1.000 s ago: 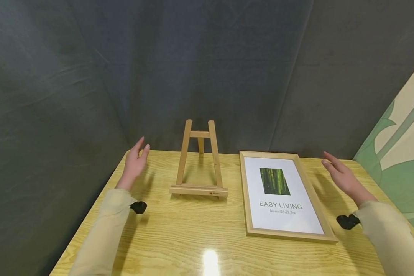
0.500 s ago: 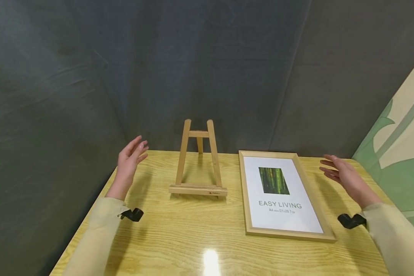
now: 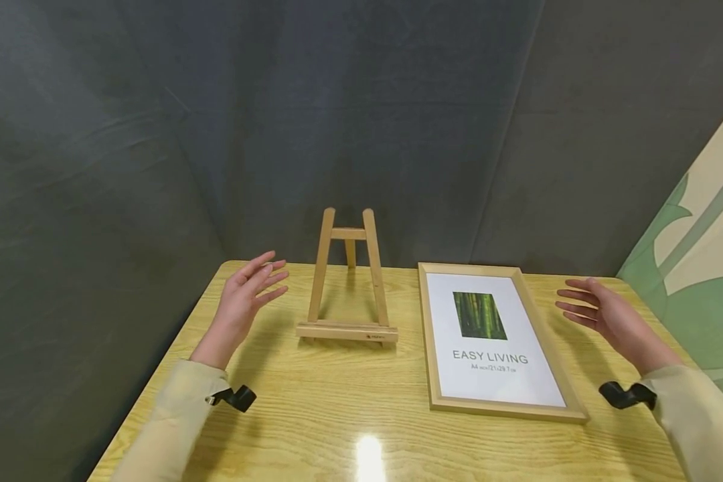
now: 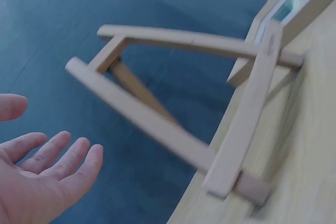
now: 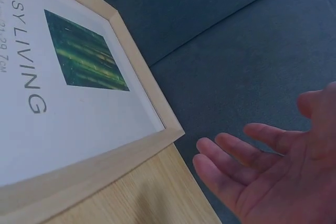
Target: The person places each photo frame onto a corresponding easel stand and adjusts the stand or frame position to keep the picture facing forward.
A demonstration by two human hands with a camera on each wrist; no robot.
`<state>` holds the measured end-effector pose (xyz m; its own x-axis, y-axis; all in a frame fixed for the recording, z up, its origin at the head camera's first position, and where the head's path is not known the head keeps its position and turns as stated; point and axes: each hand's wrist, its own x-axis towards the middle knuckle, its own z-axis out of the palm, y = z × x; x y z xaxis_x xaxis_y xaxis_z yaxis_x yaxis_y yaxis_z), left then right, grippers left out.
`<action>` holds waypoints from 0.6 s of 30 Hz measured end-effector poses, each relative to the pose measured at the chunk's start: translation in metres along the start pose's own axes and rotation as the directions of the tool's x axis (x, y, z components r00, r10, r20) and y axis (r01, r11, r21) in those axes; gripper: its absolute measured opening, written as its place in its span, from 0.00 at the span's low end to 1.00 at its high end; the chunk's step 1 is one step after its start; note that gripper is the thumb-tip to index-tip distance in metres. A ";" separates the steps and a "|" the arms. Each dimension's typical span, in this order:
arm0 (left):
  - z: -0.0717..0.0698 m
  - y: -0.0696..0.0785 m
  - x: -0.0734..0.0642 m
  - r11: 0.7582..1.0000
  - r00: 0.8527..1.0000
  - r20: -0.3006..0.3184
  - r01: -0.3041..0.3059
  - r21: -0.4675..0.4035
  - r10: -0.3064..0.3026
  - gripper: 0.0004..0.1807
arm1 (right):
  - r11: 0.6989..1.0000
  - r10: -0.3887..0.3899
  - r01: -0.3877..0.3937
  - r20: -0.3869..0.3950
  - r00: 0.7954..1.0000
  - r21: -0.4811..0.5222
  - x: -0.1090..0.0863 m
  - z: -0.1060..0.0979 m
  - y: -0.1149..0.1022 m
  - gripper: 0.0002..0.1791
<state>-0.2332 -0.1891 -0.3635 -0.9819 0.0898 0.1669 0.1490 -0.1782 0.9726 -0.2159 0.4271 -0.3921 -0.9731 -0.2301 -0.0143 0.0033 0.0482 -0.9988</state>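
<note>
A small wooden easel (image 3: 346, 329) stands upright near the middle of the table, its ledge facing me. To its right a picture frame (image 3: 495, 375) lies flat, with a pale wood border and a white sheet reading "EASY LIVING" below a green bamboo picture. My left hand (image 3: 241, 298) hovers left of the easel, fingers spread and holding nothing; the left wrist view shows the easel (image 4: 152, 119) just beyond the fingertips. My right hand (image 3: 614, 318) hovers right of the frame, palm turned inward and bare. In the right wrist view its fingers (image 5: 226, 169) are apart from the frame's corner.
The wooden table (image 3: 313, 422) has a bright light reflection at its front. A dark grey cloth (image 3: 361, 120) hangs behind the table and along its left side. At the right edge is a panel (image 3: 699, 268) painted with green leaves.
My left hand has swung toward the easel, and its fingers have spread. The right hand has lowered slightly with its fingers fanning apart. Easel and frame stay put.
</note>
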 end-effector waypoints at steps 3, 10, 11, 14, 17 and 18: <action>0.011 -0.002 -0.003 0.998 0.998 0.042 0.045 -0.046 -0.043 0.25 | 0.999 -0.010 0.009 0.014 1.000 0.033 -0.001 -0.001 0.000 0.16; 0.037 -0.009 -0.010 0.981 0.974 0.178 0.159 -0.112 -0.137 0.26 | 1.000 0.011 -0.011 0.033 0.999 0.006 -0.005 -0.001 0.002 0.18; 0.040 -0.010 -0.011 0.978 0.969 0.195 0.174 -0.114 -0.149 0.27 | 1.000 0.018 -0.018 0.036 0.999 0.002 -0.006 -0.001 0.002 0.18; 0.050 -0.015 -0.013 0.967 0.954 0.233 0.222 -0.127 -0.188 0.28 | 0.999 0.035 -0.034 0.040 0.999 -0.012 -0.008 -0.001 0.005 0.18; 0.060 -0.021 -0.016 0.953 0.937 0.270 0.268 -0.141 -0.224 0.26 | 0.999 0.050 -0.049 0.043 0.998 -0.023 -0.010 0.000 0.008 0.18; 0.063 -0.023 -0.016 0.948 0.931 0.280 0.283 -0.148 -0.235 0.25 | 0.998 0.057 -0.056 0.044 0.997 -0.023 -0.011 0.000 0.009 0.17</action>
<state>-0.2132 -0.1243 -0.3789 -0.9160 0.4002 -0.0276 -0.1544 -0.2881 0.9451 -0.2050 0.4299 -0.4009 -0.9602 -0.2694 -0.0732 0.0524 0.0835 -0.9951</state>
